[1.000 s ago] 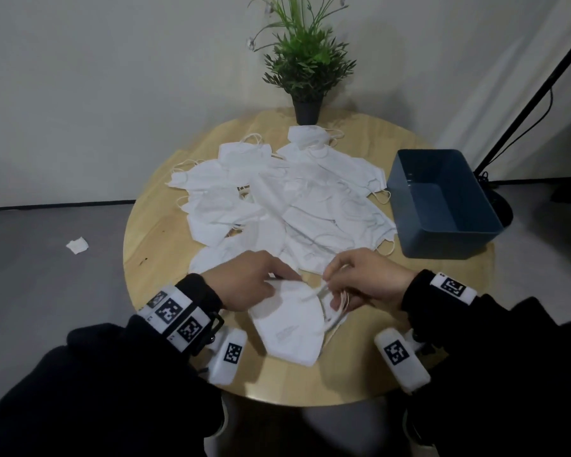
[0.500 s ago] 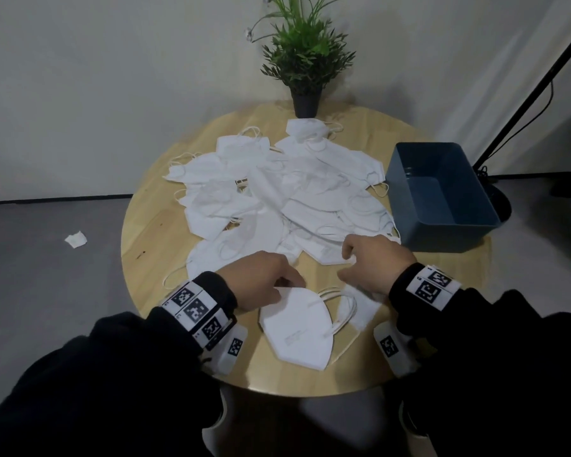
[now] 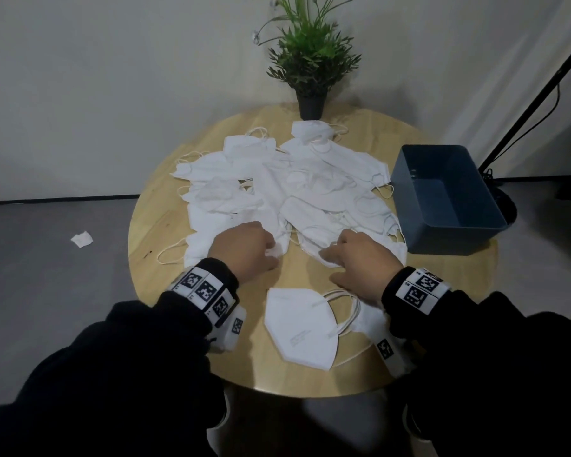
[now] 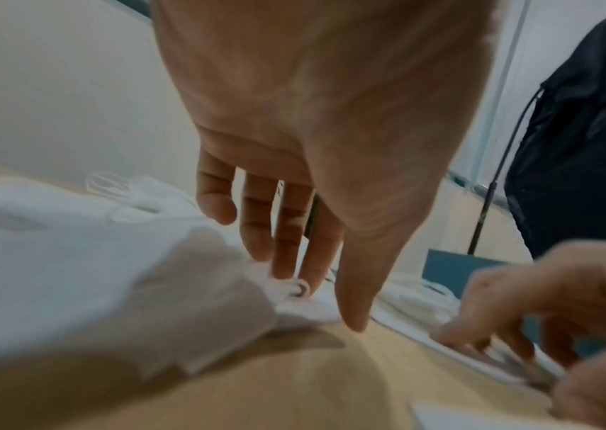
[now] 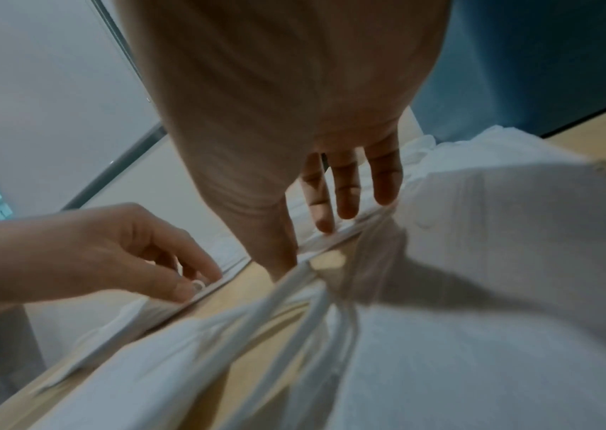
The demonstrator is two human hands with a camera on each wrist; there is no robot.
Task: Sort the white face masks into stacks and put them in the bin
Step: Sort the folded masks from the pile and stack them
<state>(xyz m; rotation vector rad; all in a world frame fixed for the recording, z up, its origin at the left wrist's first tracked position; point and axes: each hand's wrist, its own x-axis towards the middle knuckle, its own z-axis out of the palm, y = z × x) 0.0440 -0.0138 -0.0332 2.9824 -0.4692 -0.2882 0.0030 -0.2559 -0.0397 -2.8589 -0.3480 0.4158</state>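
Note:
A loose pile of white face masks (image 3: 297, 189) covers the middle of the round wooden table (image 3: 155, 232). One folded mask (image 3: 300, 328) lies flat by itself near the front edge, its ear loops trailing right. Both hands are past it at the pile's near edge. My left hand (image 3: 271, 255) has its fingertips (image 4: 290, 270) down on a mask and ear loop, thumb apart. My right hand (image 3: 330, 258) lays fairly straight fingers (image 5: 345, 203) on another mask's edge (image 5: 338, 232). Neither hand is lifting anything. The blue bin (image 3: 419, 232) stands empty at the right.
A potted green plant (image 3: 310, 70) stands at the table's back edge behind the pile. A dark stand pole (image 3: 534, 97) with a cable rises right of the bin. A scrap of white paper (image 3: 81, 239) lies on the grey floor at left.
Both hands let go of the folded mask, which now lies at the table's front. They moved forward to the near edge of the pile.

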